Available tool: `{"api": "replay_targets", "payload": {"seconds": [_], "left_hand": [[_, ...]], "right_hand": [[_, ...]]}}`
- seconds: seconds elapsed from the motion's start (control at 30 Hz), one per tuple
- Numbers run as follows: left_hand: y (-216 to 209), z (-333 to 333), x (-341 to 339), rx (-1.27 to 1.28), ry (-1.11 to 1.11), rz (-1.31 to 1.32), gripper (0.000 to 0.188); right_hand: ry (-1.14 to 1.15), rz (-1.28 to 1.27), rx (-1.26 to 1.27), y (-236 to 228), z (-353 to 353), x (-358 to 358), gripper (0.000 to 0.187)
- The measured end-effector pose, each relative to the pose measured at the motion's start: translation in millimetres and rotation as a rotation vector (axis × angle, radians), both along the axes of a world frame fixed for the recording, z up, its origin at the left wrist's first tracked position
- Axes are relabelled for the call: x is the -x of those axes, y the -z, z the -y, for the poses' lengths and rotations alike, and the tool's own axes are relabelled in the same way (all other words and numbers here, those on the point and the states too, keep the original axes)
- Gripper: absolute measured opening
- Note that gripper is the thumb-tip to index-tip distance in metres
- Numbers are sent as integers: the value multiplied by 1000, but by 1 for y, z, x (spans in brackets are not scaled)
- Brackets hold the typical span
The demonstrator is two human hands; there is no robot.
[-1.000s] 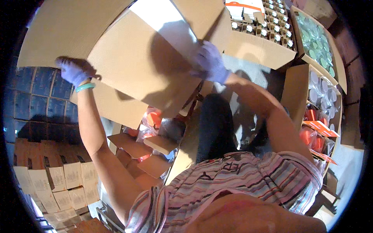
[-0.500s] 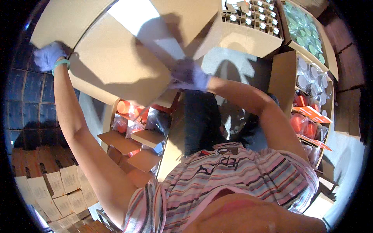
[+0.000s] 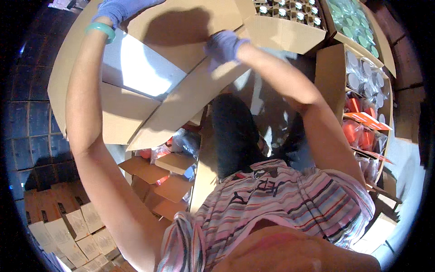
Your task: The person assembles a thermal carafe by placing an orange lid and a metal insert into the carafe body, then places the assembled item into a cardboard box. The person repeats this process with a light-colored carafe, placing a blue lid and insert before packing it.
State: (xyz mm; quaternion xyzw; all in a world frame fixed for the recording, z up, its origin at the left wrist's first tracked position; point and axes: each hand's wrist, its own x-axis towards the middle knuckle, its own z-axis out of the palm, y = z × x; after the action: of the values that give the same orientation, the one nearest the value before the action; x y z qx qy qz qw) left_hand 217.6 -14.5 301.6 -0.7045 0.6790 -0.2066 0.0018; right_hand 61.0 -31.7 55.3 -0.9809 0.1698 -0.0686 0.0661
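Both my hands wear purple-blue knit gloves. In front of me is a large brown cardboard box (image 3: 186,20) with its flaps spread, a bright sunlit pale panel (image 3: 145,68) showing between them. My left hand (image 3: 124,10), with a green bangle at the wrist, reaches over the box's far left side, fingers stretched out and partly cut off by the upper picture edge. My right hand (image 3: 223,47) is at the right end of the long near flap (image 3: 181,97), its fingers curled at the cardboard edge. The fingertips are partly hidden.
An open carton (image 3: 165,188) with bagged red pieces stands below the large box. To the right are a carton of white-capped bottles (image 3: 290,31), a box of green-lidded items (image 3: 351,29) and a carton of bagged grey and red pieces (image 3: 362,102). Stacked small boxes (image 3: 77,231) fill the lower left.
The box flaps have shifted, and the long flap now slopes toward me. My left hand has moved up and right from the left edge; my right hand has moved up and slightly right.
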Motion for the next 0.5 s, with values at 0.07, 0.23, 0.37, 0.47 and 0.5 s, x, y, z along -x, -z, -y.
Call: {"api": "replay_targets", "payload": {"seconds": [0.07,0.23,0.37,0.47,0.5], "left_hand": [[14,16,4,-49,17,-10,107],[19,29,5,-118,20,-105,97],[18,63,-56,-44,-163,-135,100],[18,54,-53,-33,-82,-94,102],[18,53,-26,-59,-24,-149,105]], "right_hand": [[146,-43,-17,8,19,38,53],[160,-108,-34,33,-35,86,38],[108,478,291,125,-128,149,38],[204,381,129,93,-149,146,53],[201,252,4,74,-145,149,58]]}}
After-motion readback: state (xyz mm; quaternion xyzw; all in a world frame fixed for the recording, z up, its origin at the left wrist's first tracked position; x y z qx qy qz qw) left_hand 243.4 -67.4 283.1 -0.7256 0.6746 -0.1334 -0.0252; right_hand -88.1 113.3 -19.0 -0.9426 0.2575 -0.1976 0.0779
